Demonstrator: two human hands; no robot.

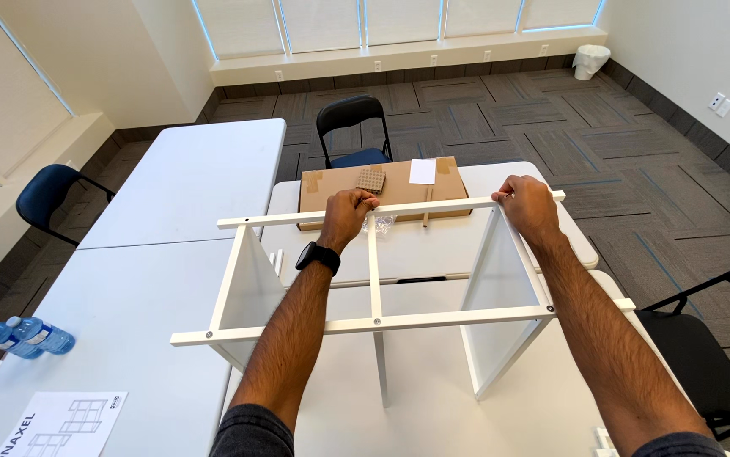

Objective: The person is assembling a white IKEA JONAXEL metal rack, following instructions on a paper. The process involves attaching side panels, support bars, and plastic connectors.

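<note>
A white shelf frame point(373, 320) of rails and side panels stands on the white table point(433, 389) in front of me. My left hand point(346, 213), with a black watch on the wrist, grips the far top rail near its middle. My right hand point(527, 206) grips the same far rail at its right end, above the right side panel point(500, 296). The left side panel point(246, 292) hangs under the rails. A flat cardboard box point(399, 182) lies beyond the frame with a small brown pad and a white paper on it.
A second white table point(153, 245) adjoins on the left, with two water bottles point(22, 336) and an instruction sheet point(65, 423) near me. A black folding chair point(352, 127) stands behind the box, a blue chair point(52, 199) at left, another chair point(720, 322) at right.
</note>
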